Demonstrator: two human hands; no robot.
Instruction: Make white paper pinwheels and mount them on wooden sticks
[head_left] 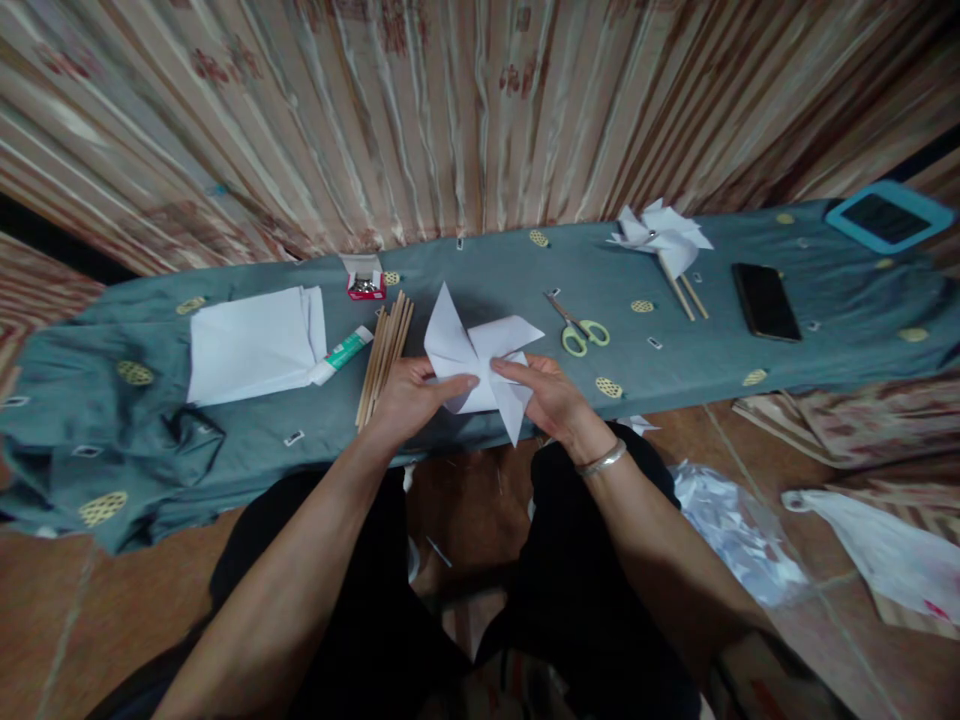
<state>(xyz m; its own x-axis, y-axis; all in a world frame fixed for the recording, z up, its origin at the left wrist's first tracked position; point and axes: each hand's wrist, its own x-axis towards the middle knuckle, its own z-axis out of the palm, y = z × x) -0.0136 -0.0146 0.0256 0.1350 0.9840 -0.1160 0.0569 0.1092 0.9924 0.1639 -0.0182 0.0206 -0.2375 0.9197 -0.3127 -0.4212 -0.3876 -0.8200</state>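
While the paper pinwheel [480,360] lies mid-frame on the counter [675,320], it is pinched from both sides by left hand [409,395] and right hand [551,395], centre equally near both.

Bare cloth lies open between scissors [581,330] and phone [765,300]; wooden sticks [384,355] and glue tube [341,354] crowd the left.

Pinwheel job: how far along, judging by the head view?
Done: finished paper pinwheels on sticks lie at the far right of the table. In hand: the left hand and right hand press the folded white pinwheel at its centre; it has no stick. Left, probably: mounting it, since the wooden sticks, glue tube and paper stack lie beside it.
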